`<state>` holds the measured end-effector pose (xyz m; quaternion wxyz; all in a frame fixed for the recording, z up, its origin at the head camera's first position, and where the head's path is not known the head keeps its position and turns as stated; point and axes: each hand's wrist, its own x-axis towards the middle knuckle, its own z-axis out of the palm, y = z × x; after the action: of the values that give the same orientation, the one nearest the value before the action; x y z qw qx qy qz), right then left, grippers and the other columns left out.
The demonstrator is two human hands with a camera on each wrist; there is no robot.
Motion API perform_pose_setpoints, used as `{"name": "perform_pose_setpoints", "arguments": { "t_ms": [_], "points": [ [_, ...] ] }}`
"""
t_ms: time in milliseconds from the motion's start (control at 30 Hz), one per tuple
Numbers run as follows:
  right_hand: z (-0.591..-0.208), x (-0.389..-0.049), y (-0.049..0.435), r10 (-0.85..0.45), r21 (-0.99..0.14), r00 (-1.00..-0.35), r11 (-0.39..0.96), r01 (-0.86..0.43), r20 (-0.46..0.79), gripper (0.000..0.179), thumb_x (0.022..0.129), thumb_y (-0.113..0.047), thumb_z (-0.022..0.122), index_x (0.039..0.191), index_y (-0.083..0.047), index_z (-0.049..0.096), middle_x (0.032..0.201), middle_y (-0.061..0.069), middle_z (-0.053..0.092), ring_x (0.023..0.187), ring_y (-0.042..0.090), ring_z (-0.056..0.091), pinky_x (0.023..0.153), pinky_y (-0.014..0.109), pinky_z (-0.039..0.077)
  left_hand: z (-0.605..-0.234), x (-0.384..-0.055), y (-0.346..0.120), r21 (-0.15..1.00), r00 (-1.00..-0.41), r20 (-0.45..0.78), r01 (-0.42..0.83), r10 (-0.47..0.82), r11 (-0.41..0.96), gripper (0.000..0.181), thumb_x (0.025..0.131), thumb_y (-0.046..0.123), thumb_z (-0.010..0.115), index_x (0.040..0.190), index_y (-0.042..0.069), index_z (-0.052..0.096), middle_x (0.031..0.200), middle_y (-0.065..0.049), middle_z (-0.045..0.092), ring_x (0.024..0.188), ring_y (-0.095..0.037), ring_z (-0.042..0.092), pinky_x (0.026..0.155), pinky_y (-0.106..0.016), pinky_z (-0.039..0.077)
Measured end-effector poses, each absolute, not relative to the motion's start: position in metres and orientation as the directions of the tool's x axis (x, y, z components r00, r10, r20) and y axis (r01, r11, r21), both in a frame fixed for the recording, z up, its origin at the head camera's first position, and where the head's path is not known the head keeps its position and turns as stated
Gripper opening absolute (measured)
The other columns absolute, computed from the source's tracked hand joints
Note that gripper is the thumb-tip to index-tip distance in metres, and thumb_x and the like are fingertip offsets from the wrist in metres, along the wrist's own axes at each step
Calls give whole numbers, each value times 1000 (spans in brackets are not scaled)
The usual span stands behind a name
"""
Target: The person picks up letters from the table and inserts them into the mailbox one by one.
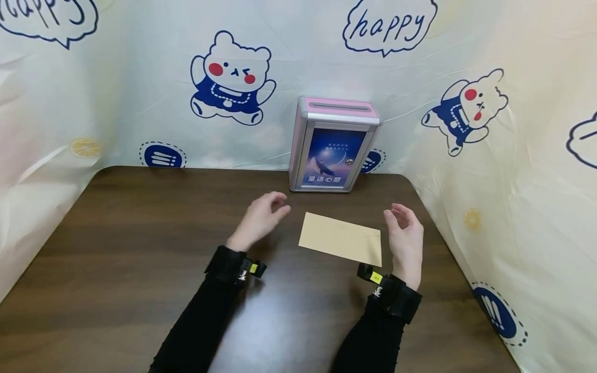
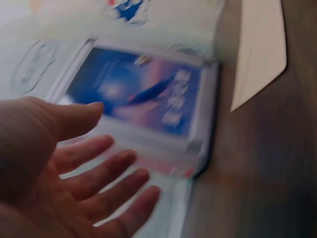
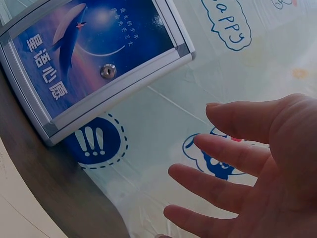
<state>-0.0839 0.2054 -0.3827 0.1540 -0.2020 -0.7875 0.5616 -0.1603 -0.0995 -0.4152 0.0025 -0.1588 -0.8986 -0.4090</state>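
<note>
A tan envelope (image 1: 340, 237) lies flat and slightly askew on the table, between the two hands. To its left, the left hand (image 1: 259, 220) hovers with relaxed, parted fingers and holds nothing. The right hand (image 1: 406, 238) is just past the envelope's right end, its fingers loosely bent and also holding nothing. Behind the envelope stands an upright box (image 1: 333, 145) with a pink top, a long slot (image 1: 339, 105) in that top, and a silver-framed front. In the right wrist view a round keyhole lock (image 3: 108, 71) shows on its blue whale picture.
The brown table (image 1: 140, 248) reaches back to a pale cloth (image 1: 140, 77) printed with bears and the word "happy". More of this cloth hangs along the left and right sides. The box stands at the table's back edge, close against the cloth.
</note>
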Motion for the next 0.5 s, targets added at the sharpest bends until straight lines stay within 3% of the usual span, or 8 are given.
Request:
{"name": "perform_pose_setpoints", "arguments": {
  "t_ms": [133,300,500],
  "points": [
    [-385,-83,205,490,-950,-871,276,146,8,44,87,-42,57,124,-20,52,126,2,51,115,18,41,95,45,33,-423,-176,-69,616,-924,-14,292,381,732,43,89,40,55,123,13,53,110,-3,59,96,-16,53,81,-37,44],
    [-385,-84,206,488,-951,-872,277,135,18,44,87,-42,58,124,-20,52,126,4,51,116,18,41,95,45,33,-425,-195,-46,459,-895,-172,297,411,838,45,88,41,56,125,15,51,118,-4,57,103,-22,52,84,-41,43],
    [-386,-85,208,476,-952,-879,282,118,32,44,86,-41,59,124,-19,52,126,4,51,116,19,41,96,45,33,-427,-209,-34,377,-862,-255,329,439,866,44,87,39,57,124,16,53,122,-4,55,106,-24,51,86,-43,42]
  ]
}}
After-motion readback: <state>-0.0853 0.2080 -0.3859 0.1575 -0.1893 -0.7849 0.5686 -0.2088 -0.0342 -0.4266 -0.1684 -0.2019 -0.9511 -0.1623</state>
